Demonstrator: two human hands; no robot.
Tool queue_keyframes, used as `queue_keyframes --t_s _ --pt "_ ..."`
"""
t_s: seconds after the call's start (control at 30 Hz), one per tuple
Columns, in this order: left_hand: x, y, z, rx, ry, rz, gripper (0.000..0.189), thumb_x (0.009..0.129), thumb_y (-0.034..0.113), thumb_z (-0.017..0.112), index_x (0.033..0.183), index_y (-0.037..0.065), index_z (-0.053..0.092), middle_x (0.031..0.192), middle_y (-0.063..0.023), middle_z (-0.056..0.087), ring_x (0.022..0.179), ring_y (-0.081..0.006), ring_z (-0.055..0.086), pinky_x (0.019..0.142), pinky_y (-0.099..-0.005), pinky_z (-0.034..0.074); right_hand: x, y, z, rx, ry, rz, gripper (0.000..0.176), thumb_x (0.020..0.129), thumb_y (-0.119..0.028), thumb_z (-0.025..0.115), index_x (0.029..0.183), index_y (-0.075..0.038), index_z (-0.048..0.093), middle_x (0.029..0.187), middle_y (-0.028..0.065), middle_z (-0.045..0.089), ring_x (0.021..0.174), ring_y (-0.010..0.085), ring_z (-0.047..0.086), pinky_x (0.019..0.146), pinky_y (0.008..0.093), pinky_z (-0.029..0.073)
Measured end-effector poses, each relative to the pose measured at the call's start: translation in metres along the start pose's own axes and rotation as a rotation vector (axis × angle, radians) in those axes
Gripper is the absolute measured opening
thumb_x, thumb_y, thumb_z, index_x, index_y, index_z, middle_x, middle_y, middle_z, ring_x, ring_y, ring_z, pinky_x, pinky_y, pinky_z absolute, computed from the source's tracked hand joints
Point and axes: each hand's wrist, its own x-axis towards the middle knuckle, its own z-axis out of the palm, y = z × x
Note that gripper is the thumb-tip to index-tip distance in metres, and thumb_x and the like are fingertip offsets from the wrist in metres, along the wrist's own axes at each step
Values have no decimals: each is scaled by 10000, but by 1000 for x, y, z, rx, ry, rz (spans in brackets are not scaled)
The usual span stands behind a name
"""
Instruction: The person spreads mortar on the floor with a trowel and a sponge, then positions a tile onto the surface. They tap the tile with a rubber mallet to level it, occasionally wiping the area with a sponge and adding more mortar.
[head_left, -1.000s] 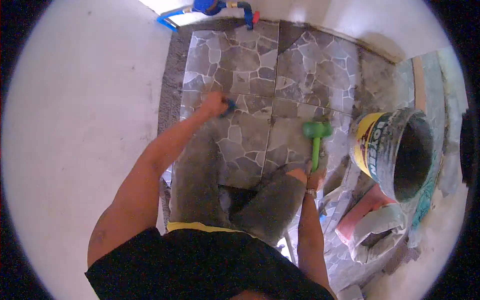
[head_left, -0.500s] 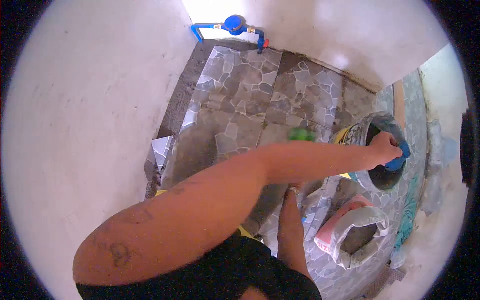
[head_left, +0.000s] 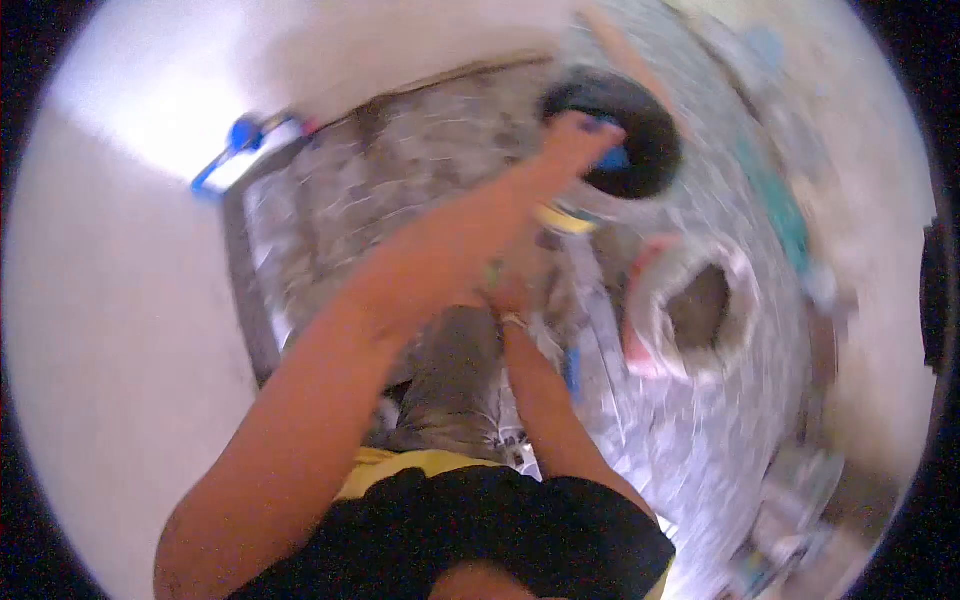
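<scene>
My left hand [head_left: 580, 137] reaches across to the bucket [head_left: 655, 150] and is closed on a blue cloth-like piece [head_left: 613, 157] at its dark mouth. Motion smears the piece's outline. Lower down, close over the stone-patterned floor tiles [head_left: 420, 150], is my right hand [head_left: 508, 290], with a band at its wrist. My left forearm passes just above it, and its fingers are blurred. A small green spot [head_left: 492, 272] shows beside that hand.
An open sack [head_left: 740, 300] of grey-brown material stands right of my right arm. The blue water meter [head_left: 245, 132] and its pipes sit by the far wall corner. Teal sheeting [head_left: 775, 205] lies along the right wall. Assorted items [head_left: 790, 520] are at lower right.
The view has swung, so bucket, sack and water meter appear further left. My left hand stays at the bucket with the blue piece. My right hand now shows below my left forearm.
</scene>
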Motion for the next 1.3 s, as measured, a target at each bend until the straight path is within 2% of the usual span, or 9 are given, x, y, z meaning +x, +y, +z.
queue_keyframes --t_s 0.2,0.43,0.53,0.67,0.83,1.07,1.13,1.27,1.3 --pt "-89 50 -89 -426 -23 -78 399 819 313 709 1050 -7 648 944 -89 667 792 -145 608 735 -285 517 3 -11 -29 123 -282 210 630 773 -541 621 1119 -15 590 1145 234 573 1056 399 548 925 502 422" --pt "-343 -61 -348 433 327 -112 500 878 223 615 1301 -9 487 1180 -152 594 1034 -231 588 893 -321 472 -21 30 -50 110 72 93 598 812 -532 571 1092 -6 606 1089 237 601 1003 415 568 867 488 455" --pt "-510 -81 -399 267 543 -700 709 895 353 610 1461 94 271 1313 -170 503 1247 -283 441 988 -434 410 -57 112 -87 -4 157 61 621 798 -546 591 1104 -5 607 1076 251 607 995 434 573 861 490 464" --pt "-659 -78 -374 36 212 -1253 774 856 619 531 1454 186 300 1426 -49 430 1273 -293 426 934 -560 379 -107 196 -107 -285 80 89 654 779 -564 617 1119 -5 607 1060 270 616 985 460 578 854 493 477" --pt "-650 -129 -328 -162 138 -1074 841 837 731 424 1284 27 537 1298 -157 549 1193 -330 504 1004 -433 365 -122 197 -120 -263 -285 284 659 758 -486 669 1159 25 556 1062 300 604 1016 466 571 884 496 473" --pt "-623 -83 -318 241 131 -1126 905 824 764 371 1136 -46 624 1198 -260 587 1157 -371 535 993 -406 379 -110 177 -146 -245 10 -68 421 776 -342 641 1001 11 597 916 254 621 818 430 605 734 517 475" --pt "-628 -101 -324 269 99 -1111 861 851 723 375 1164 -46 603 1222 -264 572 1178 -380 522 990 -404 383 -110 113 -216 -8 -149 120 367 806 -319 632 980 2 602 800 221 612 763 409 597 689 481 479" --pt "-622 -128 -340 318 136 -1076 725 925 566 386 1291 -50 498 1278 -230 546 1187 -333 515 1003 -389 371 -106 20 -352 140 56 -283 441 798 -296 688 1120 -5 610 1019 220 652 953 348 628 819 403 486" --pt "-607 -99 -329 291 129 -1079 731 925 573 384 1297 -47 496 1279 -223 547 1187 -333 515 1001 -388 373 -117 -11 -405 66 -23 -6 439 792 -275 699 1138 -18 616 1050 224 646 980 339 625 831 381 476"
